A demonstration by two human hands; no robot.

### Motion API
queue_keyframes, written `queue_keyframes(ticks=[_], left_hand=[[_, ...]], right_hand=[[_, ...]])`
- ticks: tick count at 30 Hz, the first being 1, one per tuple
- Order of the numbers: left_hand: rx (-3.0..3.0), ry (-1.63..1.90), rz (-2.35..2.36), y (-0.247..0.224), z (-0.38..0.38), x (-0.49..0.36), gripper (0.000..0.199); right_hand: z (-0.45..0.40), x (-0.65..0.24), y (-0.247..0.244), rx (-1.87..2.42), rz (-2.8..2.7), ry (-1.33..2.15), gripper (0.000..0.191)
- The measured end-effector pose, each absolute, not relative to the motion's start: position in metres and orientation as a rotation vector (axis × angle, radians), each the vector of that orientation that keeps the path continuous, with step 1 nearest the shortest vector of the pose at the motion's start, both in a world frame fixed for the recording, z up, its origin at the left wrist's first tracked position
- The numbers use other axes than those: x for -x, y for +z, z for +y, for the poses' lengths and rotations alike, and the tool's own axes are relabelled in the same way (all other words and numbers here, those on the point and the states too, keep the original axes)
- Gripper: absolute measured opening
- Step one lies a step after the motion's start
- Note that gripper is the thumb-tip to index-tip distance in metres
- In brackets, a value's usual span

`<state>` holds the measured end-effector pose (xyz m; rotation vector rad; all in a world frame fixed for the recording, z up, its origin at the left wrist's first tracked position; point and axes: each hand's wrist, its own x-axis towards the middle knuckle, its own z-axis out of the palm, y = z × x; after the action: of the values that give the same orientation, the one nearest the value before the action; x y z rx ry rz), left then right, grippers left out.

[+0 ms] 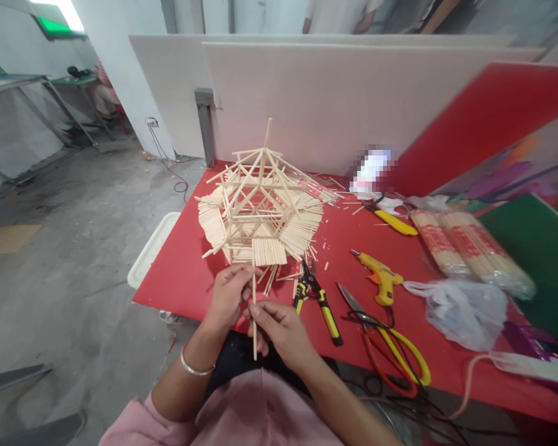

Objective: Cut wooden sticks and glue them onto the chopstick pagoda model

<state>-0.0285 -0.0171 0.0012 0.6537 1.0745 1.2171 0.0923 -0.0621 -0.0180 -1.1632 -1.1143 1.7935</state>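
Observation:
Both of my hands are on one thin wooden stick (255,334), which stands roughly lengthwise in front of my body. My left hand (230,291) pinches its upper part, close to the front of a model pavilion. Lower down, my right hand (276,325) grips the same stick between thumb and fingers. The stick model (260,204) has a pointed open roof frame and slatted panels around its sides. Loose sticks (272,279) lie at its front edge, just beyond my hands. Yellow-and-black pliers (318,291) rest to the right of my right hand.
On the red table (167,279), a yellow glue gun (379,275), large scissors (385,347) and a yellow-handled tool (393,220) lie rightward. Bundled sticks (474,248) and a plastic bag (465,310) are farther right. White boards (353,105) rise behind the table. Cables hang by its front edge.

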Motion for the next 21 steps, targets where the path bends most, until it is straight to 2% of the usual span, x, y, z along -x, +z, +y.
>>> queue_keyframes(ticks=[21], left_hand=[[-0.670, 1.242, 1.091, -0.0005, -0.0171, 0.0261, 0.024]], right_hand=[[-0.0646, -0.0938, -0.0190, 1.184, -1.173, 1.775, 0.049]])
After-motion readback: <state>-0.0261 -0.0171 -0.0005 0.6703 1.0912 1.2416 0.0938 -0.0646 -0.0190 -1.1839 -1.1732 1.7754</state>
